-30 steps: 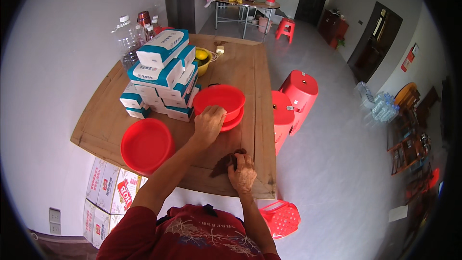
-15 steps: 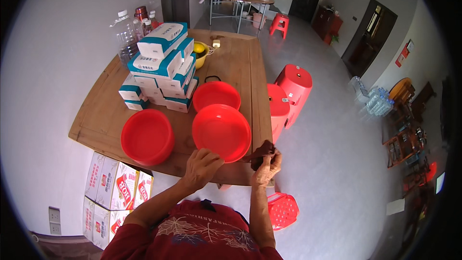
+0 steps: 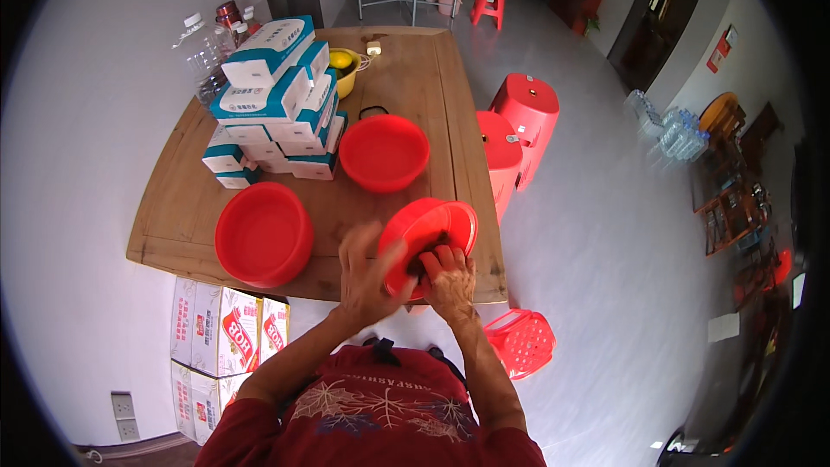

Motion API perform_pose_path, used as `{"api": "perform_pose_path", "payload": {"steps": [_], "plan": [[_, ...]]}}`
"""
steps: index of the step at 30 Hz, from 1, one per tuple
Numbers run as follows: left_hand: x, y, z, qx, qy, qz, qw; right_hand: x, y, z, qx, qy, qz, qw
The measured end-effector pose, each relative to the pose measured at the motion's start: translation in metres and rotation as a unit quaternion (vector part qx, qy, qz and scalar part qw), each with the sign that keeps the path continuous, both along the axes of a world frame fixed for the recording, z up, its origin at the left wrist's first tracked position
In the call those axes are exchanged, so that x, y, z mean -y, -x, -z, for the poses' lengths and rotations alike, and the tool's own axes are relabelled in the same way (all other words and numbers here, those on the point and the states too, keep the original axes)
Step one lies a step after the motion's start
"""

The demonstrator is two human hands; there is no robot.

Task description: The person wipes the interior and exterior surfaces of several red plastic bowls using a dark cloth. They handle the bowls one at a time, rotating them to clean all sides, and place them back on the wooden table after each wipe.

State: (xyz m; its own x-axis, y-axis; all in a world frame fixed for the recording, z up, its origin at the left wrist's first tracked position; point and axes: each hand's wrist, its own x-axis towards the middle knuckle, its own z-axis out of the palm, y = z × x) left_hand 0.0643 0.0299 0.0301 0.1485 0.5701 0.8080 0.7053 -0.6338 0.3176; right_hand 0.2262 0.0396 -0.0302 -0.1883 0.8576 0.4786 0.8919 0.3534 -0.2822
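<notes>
At the table's near edge, a red plastic basin (image 3: 435, 223) is tilted up on its side. My left hand (image 3: 366, 270) grips its lower left rim. My right hand (image 3: 450, 275) reaches into the basin and presses a dark cloth (image 3: 418, 271) against its inner wall; the cloth is mostly hidden by my fingers. Two more red basins rest flat on the wooden table (image 3: 406, 69): one (image 3: 264, 233) to the left of my hands, one (image 3: 383, 152) farther back in the middle.
A stack of blue-and-white boxes (image 3: 277, 104) fills the table's left side, with a yellow bowl (image 3: 347, 67) and clear bottles (image 3: 204, 54) behind. Red stools (image 3: 526, 105) stand right of the table, a red basket (image 3: 521, 342) by my right side, cardboard cartons (image 3: 216, 337) under the left edge.
My left hand took a basin off the middle stack and pulled it to the near edge. It is now tipped up, and my right hand has moved the cloth into it.
</notes>
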Motion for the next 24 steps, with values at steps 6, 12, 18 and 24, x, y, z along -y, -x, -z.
{"api": "perform_pose_path", "payload": {"steps": [6, 12, 18, 24], "plan": [[-0.024, -0.006, 0.016, 0.226, 0.248, 0.159, 0.929, 0.004, 0.005, 0.001, -0.018, -0.019, 0.021, 0.999], [-0.025, -0.006, 0.033, 0.428, 0.336, 0.165, 0.823, 0.007, 0.047, -0.001, -0.219, 0.043, -0.062, 0.973], [-0.012, -0.002, 0.048, 0.416, 0.351, 0.13, 0.829, -0.022, 0.061, -0.008, -0.067, -0.051, 0.0, 0.996], [-0.009, 0.0, 0.059, 0.426, 0.31, 0.144, 0.838, -0.015, 0.037, 0.0, 0.091, -0.041, 0.1, 0.99]]}}
